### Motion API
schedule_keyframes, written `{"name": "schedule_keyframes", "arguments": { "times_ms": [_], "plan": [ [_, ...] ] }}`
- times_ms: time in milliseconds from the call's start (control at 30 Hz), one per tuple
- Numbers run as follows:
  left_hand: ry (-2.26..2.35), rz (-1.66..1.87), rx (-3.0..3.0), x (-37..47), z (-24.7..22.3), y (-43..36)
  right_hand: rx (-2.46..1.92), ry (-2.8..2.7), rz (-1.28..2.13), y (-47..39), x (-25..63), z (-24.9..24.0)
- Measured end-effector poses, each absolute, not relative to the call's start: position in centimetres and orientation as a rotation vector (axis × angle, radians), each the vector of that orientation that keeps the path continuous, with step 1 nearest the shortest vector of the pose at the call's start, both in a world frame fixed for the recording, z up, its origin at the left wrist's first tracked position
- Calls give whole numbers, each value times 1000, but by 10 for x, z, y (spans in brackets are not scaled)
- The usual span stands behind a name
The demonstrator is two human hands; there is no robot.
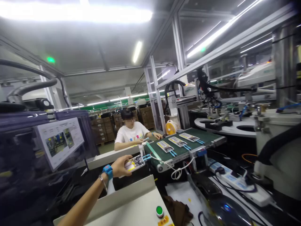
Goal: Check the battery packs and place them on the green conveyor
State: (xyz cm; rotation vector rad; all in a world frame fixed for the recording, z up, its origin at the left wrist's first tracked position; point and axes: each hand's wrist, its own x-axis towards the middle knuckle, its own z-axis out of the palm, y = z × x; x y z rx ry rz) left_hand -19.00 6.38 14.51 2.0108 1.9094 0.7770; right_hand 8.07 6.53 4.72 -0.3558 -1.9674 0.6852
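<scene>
My left hand (121, 166), with a blue band on its wrist, grips the left end of a white-framed electronic unit (138, 160). A bare circuit board and yellow tape show on the unit's upper face, and blue leads stick out of its right end. It is held in the air just left of the near end of a green conveyor belt (207, 139). Three similar units, a near one (165, 146), a middle one (179, 142) and a far one (189, 137), lie on the belt with blue leads toward me. My right hand is out of view.
Across the belt sits a co-worker (131, 135) in a white shirt, hands near the belt's end. A cream panel with a green button (159, 211) is in front of me. A power strip (240, 182) with cables lies right; an instruction sheet (61, 141) stands left.
</scene>
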Motion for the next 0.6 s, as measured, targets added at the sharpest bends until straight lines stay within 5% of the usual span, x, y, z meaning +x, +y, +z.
{"name": "schedule_keyframes", "arguments": {
  "times_ms": [400, 600],
  "plan": [
    [1840, 1087, 1926, -176, 131, 49, -495, -2123, 359, 42, 103, 31],
    [1161, 1117, 1819, -74, 95, 5, -944, -2327, 119, 116, 134, 98]
  ]
}}
